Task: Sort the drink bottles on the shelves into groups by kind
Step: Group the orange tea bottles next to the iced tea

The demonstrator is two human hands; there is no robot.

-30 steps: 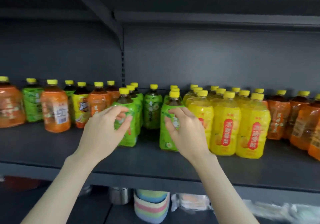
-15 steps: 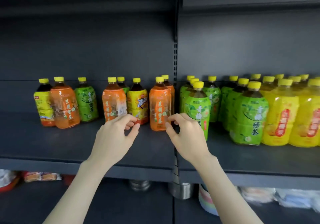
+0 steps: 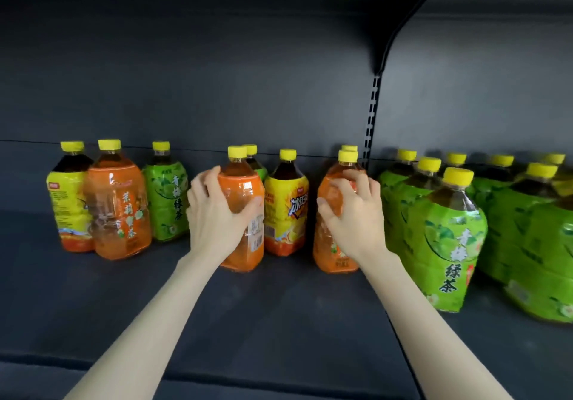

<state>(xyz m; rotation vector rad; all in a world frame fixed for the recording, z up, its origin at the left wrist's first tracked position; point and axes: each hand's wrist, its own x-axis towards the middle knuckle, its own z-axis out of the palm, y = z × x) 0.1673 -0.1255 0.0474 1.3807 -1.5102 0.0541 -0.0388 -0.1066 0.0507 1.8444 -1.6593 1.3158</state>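
Note:
Yellow-capped drink bottles stand on a dark shelf (image 3: pixel 279 313). My left hand (image 3: pixel 217 213) wraps an orange-labelled bottle (image 3: pixel 245 189) at the middle. My right hand (image 3: pixel 353 216) grips a second orange bottle (image 3: pixel 333 254) just right of it. Between them stands a yellow-labelled bottle (image 3: pixel 285 207). A green bottle (image 3: pixel 257 167) is partly hidden behind the left-hand one. At the left stand a yellow bottle (image 3: pixel 66 201), an orange bottle (image 3: pixel 119 204) and a green bottle (image 3: pixel 166 195). A cluster of green bottles (image 3: pixel 446 238) fills the right.
A slotted upright (image 3: pixel 372 114) and a bracket divide the shelf's back wall right of centre. Another shelf hangs overhead. The shelf's front lip (image 3: pixel 279 378) runs below my forearms, with bare shelf surface in front of the bottles.
The view shifted left and came closer. Both hands went forward from empty, half-curled poses and closed around the two orange bottles.

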